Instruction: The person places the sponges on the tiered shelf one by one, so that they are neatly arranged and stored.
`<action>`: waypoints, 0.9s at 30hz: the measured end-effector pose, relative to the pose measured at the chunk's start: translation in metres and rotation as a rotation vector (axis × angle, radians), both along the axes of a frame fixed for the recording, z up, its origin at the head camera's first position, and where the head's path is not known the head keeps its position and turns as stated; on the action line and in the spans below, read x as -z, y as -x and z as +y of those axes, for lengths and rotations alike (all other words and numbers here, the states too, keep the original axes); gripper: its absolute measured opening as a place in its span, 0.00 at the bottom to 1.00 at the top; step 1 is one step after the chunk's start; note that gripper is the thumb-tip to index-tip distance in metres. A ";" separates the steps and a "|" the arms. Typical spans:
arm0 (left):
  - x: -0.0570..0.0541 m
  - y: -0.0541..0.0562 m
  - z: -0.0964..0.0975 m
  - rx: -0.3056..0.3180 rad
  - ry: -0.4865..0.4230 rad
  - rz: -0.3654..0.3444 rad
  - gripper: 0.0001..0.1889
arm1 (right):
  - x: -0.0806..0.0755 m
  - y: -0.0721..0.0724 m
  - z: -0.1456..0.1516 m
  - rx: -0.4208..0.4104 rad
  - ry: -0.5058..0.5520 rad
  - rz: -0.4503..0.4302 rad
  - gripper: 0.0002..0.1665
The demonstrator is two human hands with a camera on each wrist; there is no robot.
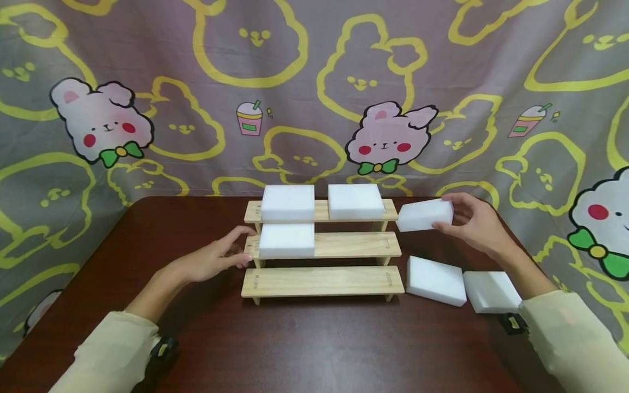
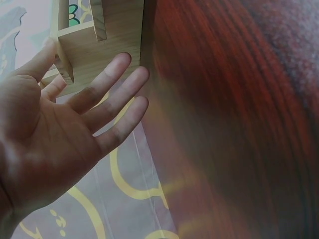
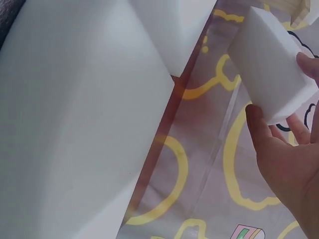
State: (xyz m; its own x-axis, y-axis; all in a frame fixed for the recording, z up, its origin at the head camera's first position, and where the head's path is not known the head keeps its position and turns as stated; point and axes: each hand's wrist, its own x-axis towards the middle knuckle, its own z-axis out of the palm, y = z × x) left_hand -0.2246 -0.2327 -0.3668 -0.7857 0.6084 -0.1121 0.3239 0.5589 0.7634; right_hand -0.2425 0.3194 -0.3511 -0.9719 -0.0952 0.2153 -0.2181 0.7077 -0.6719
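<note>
A three-tier wooden display rack (image 1: 321,282) stands on the table. My left hand (image 1: 216,256) is at its left end, thumb and index finger pinching the middle tier's end; in the left wrist view the other fingers stretch out loosely below. My right hand (image 1: 474,221) grips a white foam block (image 1: 425,215) by its right end, just right of the top tier. In the right wrist view that block is tilted between thumb and fingers. Two white foam blocks (image 1: 288,202) (image 1: 356,200) lie on the top tier, and another block (image 1: 287,240) on the middle tier's left.
Two more white foam blocks (image 1: 435,280) (image 1: 492,292) lie on the dark wooden table (image 1: 314,349), right of the rack and near my right forearm. A patterned curtain (image 1: 304,98) hangs behind the table.
</note>
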 end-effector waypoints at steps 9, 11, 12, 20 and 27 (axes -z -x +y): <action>-0.001 0.000 0.001 0.004 -0.019 -0.004 0.28 | -0.007 -0.003 0.007 -0.080 0.139 0.063 0.33; -0.001 0.000 0.001 0.009 -0.022 0.001 0.28 | -0.007 -0.004 0.008 -0.104 0.166 0.085 0.31; -0.001 0.000 0.001 0.010 -0.023 0.006 0.27 | -0.008 -0.005 0.009 -0.115 0.181 0.094 0.30; -0.003 -0.001 0.000 0.020 -0.025 0.020 0.26 | -0.013 -0.012 0.010 -0.131 0.182 0.148 0.29; 0.000 0.000 -0.002 0.014 -0.026 0.016 0.27 | -0.019 -0.017 0.014 -0.126 0.147 0.177 0.29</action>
State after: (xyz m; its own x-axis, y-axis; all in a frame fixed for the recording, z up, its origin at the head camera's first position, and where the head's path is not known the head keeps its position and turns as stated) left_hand -0.2242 -0.2343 -0.3667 -0.7787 0.6218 -0.0834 0.3439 0.5342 0.7723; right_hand -0.2254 0.3336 -0.3318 -0.9002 -0.1681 0.4017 -0.4218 0.5654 -0.7088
